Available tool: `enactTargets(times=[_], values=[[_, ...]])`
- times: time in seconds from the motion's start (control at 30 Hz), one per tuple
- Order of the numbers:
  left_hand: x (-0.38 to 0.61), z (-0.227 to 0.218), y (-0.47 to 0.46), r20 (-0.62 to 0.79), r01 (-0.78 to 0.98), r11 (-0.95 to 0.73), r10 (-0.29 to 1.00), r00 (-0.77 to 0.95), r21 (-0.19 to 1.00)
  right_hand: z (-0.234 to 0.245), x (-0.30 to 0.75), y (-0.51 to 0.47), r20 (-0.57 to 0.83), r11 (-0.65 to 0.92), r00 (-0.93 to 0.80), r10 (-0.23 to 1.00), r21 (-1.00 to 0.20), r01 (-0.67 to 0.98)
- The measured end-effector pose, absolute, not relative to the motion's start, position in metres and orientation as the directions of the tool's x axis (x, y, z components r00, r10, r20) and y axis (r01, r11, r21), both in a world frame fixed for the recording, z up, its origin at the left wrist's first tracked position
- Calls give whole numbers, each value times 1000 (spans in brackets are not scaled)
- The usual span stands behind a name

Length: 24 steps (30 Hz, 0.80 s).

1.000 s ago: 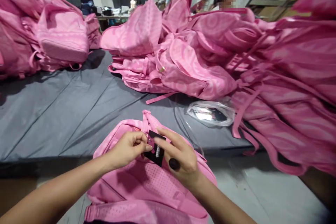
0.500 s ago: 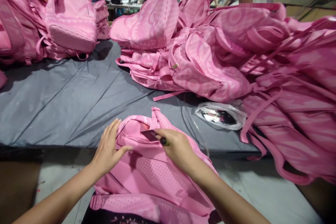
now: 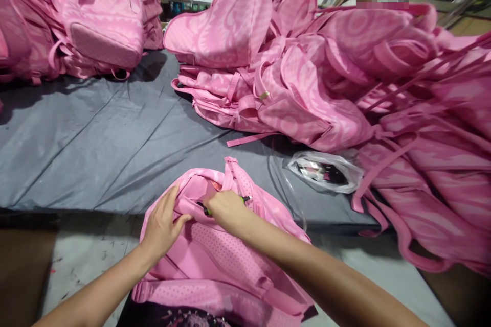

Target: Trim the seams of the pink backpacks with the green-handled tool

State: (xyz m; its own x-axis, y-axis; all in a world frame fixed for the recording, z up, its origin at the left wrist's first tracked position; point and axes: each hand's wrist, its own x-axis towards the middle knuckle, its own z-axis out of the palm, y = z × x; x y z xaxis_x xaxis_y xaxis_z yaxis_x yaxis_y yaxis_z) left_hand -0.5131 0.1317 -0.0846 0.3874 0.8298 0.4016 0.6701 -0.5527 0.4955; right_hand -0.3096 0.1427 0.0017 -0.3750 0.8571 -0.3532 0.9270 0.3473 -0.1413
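Note:
A pink backpack [image 3: 215, 265] lies in front of me, mesh back panel up, its top handle pointing away. My left hand [image 3: 163, 227] grips the bag's upper left edge, thumb on the mesh side and fingers over the rim. My right hand [image 3: 226, 209] is curled at the top of the bag next to the handle, fingertips pushed into the opening. A thin green and black pen [image 3: 207, 211] sticks out on both sides of that fist. The black tag is out of sight.
A grey sheet [image 3: 95, 143] covers the table. Pink backpacks are heaped at the right [image 3: 345, 76] and the far left [image 3: 99, 25]. A clear plastic bag [image 3: 326, 171] with dark items lies at the right. People work at tables in the background.
Both hands held a black tag a second ago. My left hand let go and took the bag's edge; my right hand pushed the tag into the bag's top, where it vanished.

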Motion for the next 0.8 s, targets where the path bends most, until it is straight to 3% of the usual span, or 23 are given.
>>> enactTargets(times=[0.2, 0.33, 0.53, 0.67, 0.8], values=[[-515, -85, 132, 401, 664, -554, 830, 389, 502, 2, -313, 145, -334, 385, -424, 842, -178, 906], [-519, -81, 133, 363, 645, -531, 847, 388, 549, 6, -310, 135, -269, 358, -381, 885, -129, 925], [-529, -91, 137, 342, 640, -494, 870, 356, 589, -1, -337, 152, -189, 408, -463, 866, -269, 873], [-529, -93, 142, 278, 653, -444, 896, 347, 613, 4, -339, 159, -148, 501, -521, 840, -155, 852], [-523, -79, 142, 109, 741, -290, 953, 284, 606, 7, -310, 138, -258, 534, -512, 819, 19, 845]])
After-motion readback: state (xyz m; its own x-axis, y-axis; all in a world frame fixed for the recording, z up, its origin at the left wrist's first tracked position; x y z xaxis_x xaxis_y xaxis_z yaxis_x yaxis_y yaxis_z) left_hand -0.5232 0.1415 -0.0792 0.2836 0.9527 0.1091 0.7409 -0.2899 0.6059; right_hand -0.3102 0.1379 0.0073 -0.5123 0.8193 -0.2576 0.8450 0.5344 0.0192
